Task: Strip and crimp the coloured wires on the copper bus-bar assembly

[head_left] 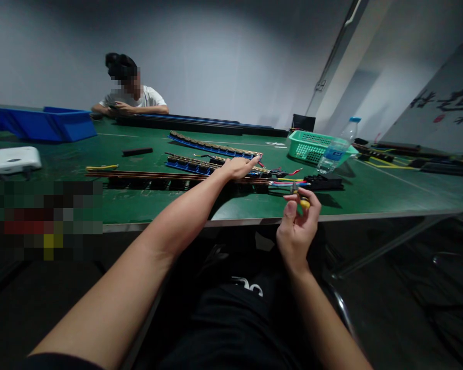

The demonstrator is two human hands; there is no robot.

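Note:
My left hand (239,167) reaches out over the green table (146,205) and lies with fingers stretched flat on a long strip assembly (177,176) of copper bars and black blocks. A bundle of red, blue and yellow wires (289,181) leaves the strip's right end. My right hand (298,226) is held up at the table's near edge, its fingers pinched round a small yellow-handled tool (303,202). Behind the left hand lie two blue strips with brown parts, the nearer blue strip (195,165) and the farther blue strip (214,145).
A green mesh basket (312,146) and a clear water bottle (334,149) stand at the right. A blue bin (48,123) and a white box (15,159) sit at the left. Another person (133,95) sits at the far side. A black connector block (324,181) lies by the wires.

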